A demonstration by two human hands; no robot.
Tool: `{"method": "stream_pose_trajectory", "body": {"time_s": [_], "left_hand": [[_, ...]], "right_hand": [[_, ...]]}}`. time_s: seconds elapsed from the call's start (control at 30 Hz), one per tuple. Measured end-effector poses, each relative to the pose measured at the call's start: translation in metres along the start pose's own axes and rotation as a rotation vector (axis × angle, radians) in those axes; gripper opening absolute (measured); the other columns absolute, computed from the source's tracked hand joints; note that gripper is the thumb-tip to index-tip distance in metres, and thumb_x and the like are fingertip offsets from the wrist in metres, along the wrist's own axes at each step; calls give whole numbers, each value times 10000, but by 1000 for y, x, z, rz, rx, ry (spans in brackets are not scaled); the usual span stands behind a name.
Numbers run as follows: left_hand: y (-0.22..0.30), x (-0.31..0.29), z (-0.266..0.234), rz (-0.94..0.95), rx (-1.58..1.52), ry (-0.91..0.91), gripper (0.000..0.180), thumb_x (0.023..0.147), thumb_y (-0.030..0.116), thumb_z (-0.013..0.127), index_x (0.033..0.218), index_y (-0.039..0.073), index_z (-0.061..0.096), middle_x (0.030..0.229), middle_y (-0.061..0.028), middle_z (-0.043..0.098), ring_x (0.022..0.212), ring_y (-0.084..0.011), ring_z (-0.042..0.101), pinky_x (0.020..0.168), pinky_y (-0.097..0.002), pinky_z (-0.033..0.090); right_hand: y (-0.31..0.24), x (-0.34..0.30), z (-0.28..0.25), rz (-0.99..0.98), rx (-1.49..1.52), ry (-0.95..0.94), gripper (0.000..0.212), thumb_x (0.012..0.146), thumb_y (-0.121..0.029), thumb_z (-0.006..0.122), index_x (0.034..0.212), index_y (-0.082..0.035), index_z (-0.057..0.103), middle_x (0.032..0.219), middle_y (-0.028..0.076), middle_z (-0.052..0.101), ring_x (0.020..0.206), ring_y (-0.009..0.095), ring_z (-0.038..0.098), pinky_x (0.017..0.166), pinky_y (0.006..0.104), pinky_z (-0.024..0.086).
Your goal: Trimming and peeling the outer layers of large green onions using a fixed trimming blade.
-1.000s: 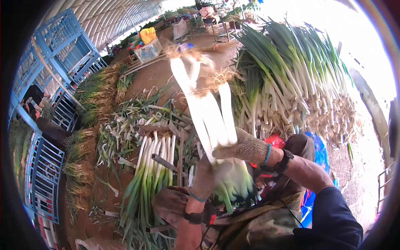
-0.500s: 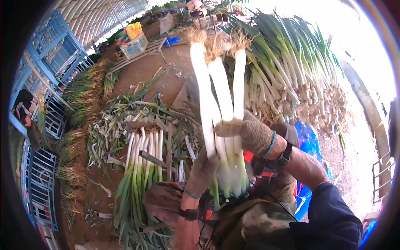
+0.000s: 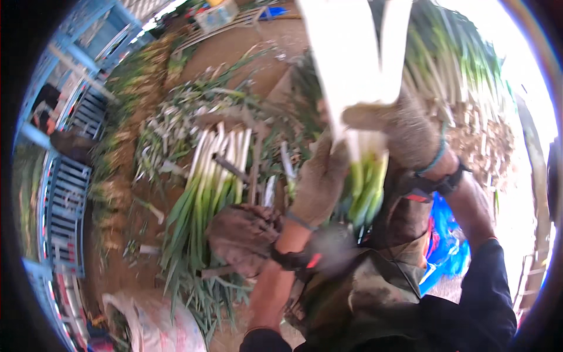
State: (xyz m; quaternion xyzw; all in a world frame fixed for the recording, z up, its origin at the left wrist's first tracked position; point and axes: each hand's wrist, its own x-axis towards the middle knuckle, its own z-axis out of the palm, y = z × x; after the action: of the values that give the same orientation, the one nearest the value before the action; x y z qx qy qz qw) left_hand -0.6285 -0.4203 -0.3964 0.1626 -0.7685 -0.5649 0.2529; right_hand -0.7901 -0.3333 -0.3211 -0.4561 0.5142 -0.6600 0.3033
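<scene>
Several thick leeks (image 3: 365, 167) rise in front of me, their white shafts overexposed and blurred, green leaves pointing down toward my lap. Their upper ends run out of the picture. My gloved right hand (image 3: 404, 129) is closed across the shafts from the right side. On the left side, my gloved left hand (image 3: 319, 183) presses its fingers against the same leeks, low on the white part; its fingertips are partly hidden and smeared. To the left of it, a row of leeks (image 3: 221, 155) lies on a small frame with metal bars, green leaves hanging toward me.
A big pile of leeks (image 3: 457, 76) is stacked at the right. Leaf trimmings (image 3: 182, 111) litter the ground at far left. Beyond stand blue metal railings (image 3: 67, 211) and another person (image 3: 73, 144). A whitish sack (image 3: 155, 322) sits at lower left, blue plastic (image 3: 448, 234) at my right.
The view has shifted, and the held leeks now stand closer and higher, their root ends out of the picture. Both hands have come up with them toward the right.
</scene>
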Motion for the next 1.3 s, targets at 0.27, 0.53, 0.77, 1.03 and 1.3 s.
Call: {"method": "stream_pose_trajectory", "body": {"time_s": [0.27, 0.53, 0.77, 1.03, 1.3], "left_hand": [[27, 6, 40, 484, 425, 613, 1032, 740, 105, 833, 1537, -82, 205, 1415, -329, 480, 1260, -466, 536, 1063, -455, 459], [94, 28, -41, 624, 719, 861, 756, 825, 151, 719, 1484, 27, 370, 1189, -248, 660, 1070, -398, 682, 947, -433, 540], [241, 5, -122, 340, 1382, 948, 629, 824, 200, 671, 1421, 200, 473, 1138, -187, 698, 1065, -405, 679, 929, -511, 527], [185, -73, -284, -366, 1839, 693, 708, 811, 52, 672, 1448, 118, 369, 1174, -271, 645, 1036, -466, 669, 911, -519, 552], [-69, -50, -340, -923, 1461, 206, 571, 806, 74, 645, 1343, 0, 466, 1241, -334, 596, 1196, -502, 577, 1046, -500, 474]], "right_hand": [[-33, 8, 23, -759, -938, -53, 263, 856, -2, 660, 1111, 3, 725, 1064, 129, 744, 997, 239, 715, 872, 330, 558], [-81, 21, 79, -910, -1019, 95, 254, 871, -42, 647, 1114, -18, 716, 1054, 121, 738, 993, 264, 704, 871, 362, 556], [-70, 70, 76, -407, -298, -20, 254, 924, -119, 608, 1145, -30, 695, 1051, 103, 738, 936, 255, 699, 830, 365, 562], [95, 168, 86, 439, 623, 52, 278, 984, -208, 564, 1180, -43, 672, 1047, 82, 737, 871, 245, 694, 784, 367, 568], [327, 88, -3, 613, -460, -260, 315, 966, -285, 628, 1171, -49, 668, 1018, 88, 739, 838, 244, 699, 744, 386, 564]]}}
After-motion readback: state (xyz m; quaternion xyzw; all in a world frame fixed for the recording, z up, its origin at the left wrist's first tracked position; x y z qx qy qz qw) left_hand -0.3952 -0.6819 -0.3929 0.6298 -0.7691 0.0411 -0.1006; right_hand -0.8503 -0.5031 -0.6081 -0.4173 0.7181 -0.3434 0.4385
